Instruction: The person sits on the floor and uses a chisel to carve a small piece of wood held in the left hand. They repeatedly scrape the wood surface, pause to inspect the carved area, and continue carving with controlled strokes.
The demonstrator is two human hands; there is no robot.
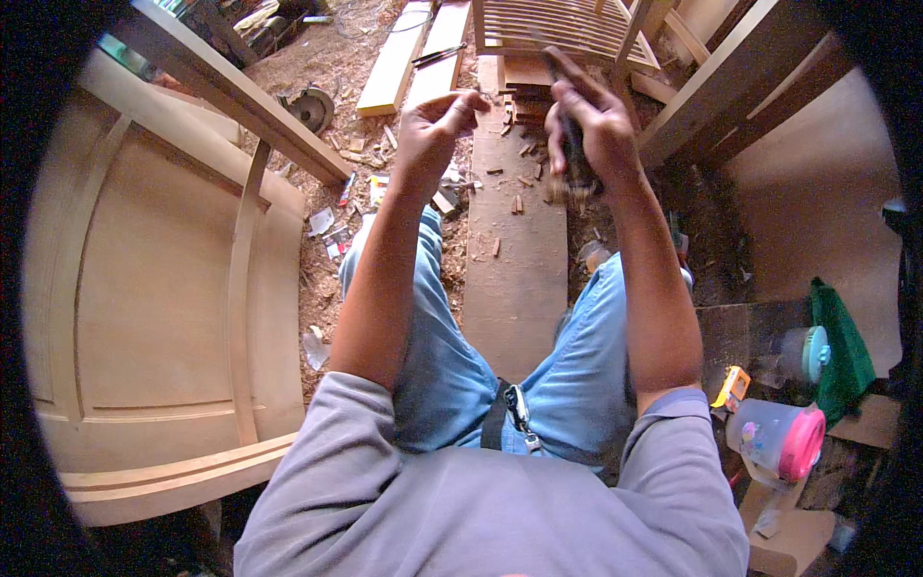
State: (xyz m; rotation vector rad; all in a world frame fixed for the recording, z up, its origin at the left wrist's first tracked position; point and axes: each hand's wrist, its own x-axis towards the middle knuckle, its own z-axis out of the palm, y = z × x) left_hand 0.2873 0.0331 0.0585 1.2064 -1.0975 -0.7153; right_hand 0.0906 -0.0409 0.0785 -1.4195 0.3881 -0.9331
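Observation:
My left hand (pixel 435 130) is raised over the left edge of a long board (pixel 514 298), with its fingers pinched together. Whatever is between the fingertips is too small to make out. To the right, my right hand (pixel 598 120) is closed around a dark, elongated tool (pixel 575 159), smeared by motion, with a paler brownish lower end. Its kind cannot be told. The board runs away from me between my legs, and small wood chips (pixel 517 204) lie scattered on it. Beyond my hands, small wooden pieces (pixel 529 108) sit at the board's far end.
A panelled wooden door (pixel 163 288) stands at my left. Pale planks (pixel 396 60), a circular saw (pixel 310 110) and shavings lie on the floor ahead. A slatted wooden frame (pixel 553 24) is at the far end. Pink-lidded (pixel 777 435) and turquoise-lidded (pixel 803 354) containers stand at right.

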